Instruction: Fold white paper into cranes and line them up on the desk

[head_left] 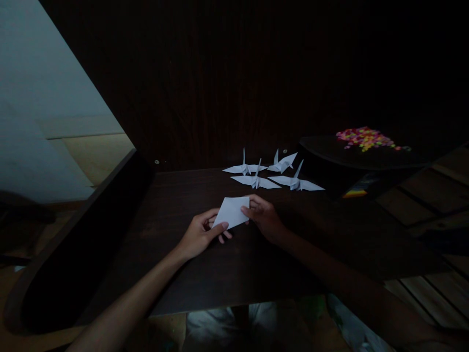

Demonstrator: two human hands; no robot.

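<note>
A piece of folded white paper (233,211), kite-shaped, is held between both hands above the dark tabletop. My left hand (202,233) pinches its lower left edge, thumb on top and fingers underneath. At the right edge, my right hand (264,217) grips the paper with its thumb on the face and the fingers mostly hidden behind. Just beyond the hands stand several white paper cranes with spread wings; the nearest are a crane (256,182) in the middle and another crane (296,183) to its right.
Dark wooden desk (176,195) with a tall back panel (205,88) behind the cranes and a raised side panel (84,234) at left. On a raised dark surface (318,146) at right lies a pile of small colourful pieces (366,138). The desk's front edge is close to my lap.
</note>
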